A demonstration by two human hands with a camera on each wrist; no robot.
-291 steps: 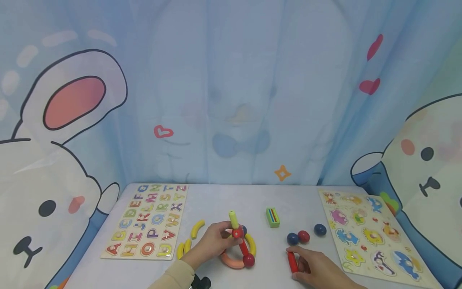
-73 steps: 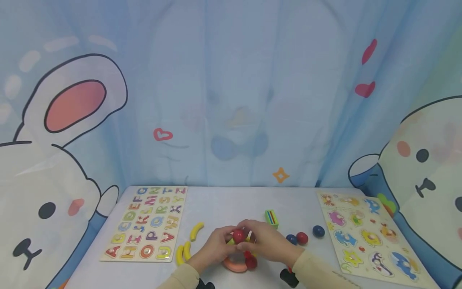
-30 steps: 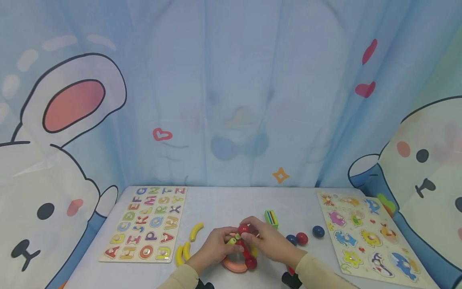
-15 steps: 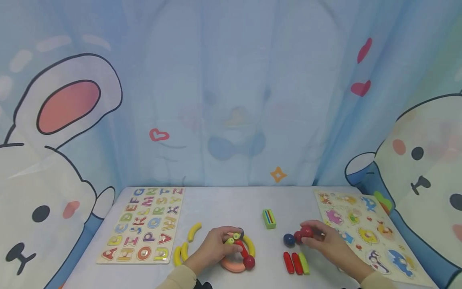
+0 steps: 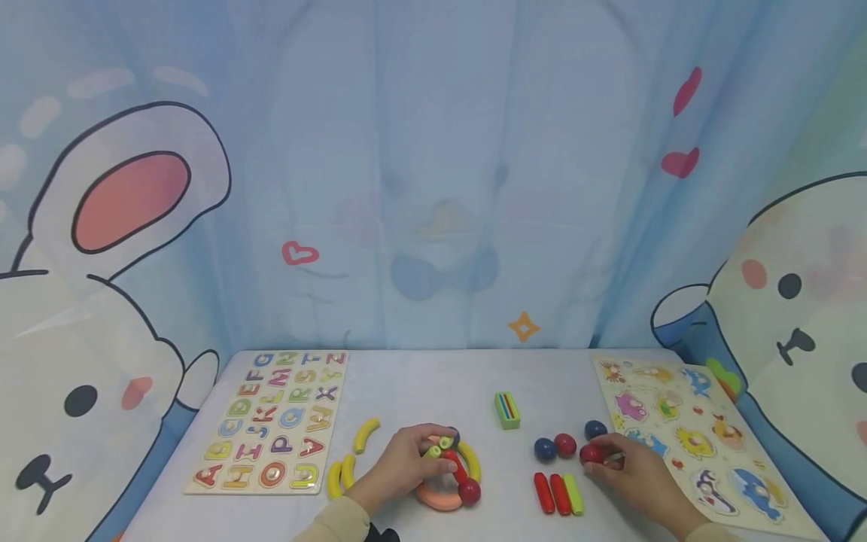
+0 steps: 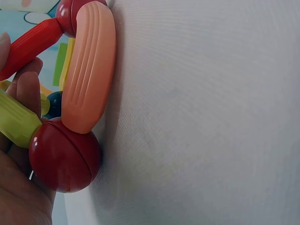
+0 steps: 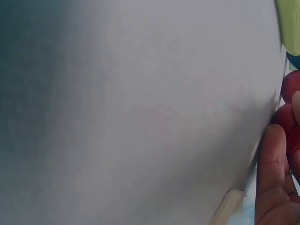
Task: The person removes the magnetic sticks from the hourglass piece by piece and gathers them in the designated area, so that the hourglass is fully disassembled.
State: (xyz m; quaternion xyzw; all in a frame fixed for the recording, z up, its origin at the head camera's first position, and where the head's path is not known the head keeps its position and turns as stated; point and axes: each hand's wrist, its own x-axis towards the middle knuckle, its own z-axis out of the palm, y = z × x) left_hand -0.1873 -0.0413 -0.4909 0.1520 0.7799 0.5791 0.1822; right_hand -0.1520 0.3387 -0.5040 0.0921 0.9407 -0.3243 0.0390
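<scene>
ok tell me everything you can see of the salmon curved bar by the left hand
The salmon curved bar is thick, with lengthwise grooves and a rounded end; it looks like smooth, glossy plastic. It lies at the near side of the stick-and-ball structure, low by the white tabletop. In the left wrist view, one end meets a red ball, the other a second red ball. The left hand hides part of it in the head view; whether they touch is unclear.

At the white surface (image 5: 420,384), the person's left hand (image 5: 401,461) grips a linked toy of rods and balls (image 5: 457,468); the right hand (image 5: 637,476) pinches a red ball (image 5: 591,454). I see two blue balls (image 5: 545,450) and another red ball (image 5: 565,446) nearby, two red rods (image 5: 544,494) beside a green rod (image 5: 573,495).
</scene>
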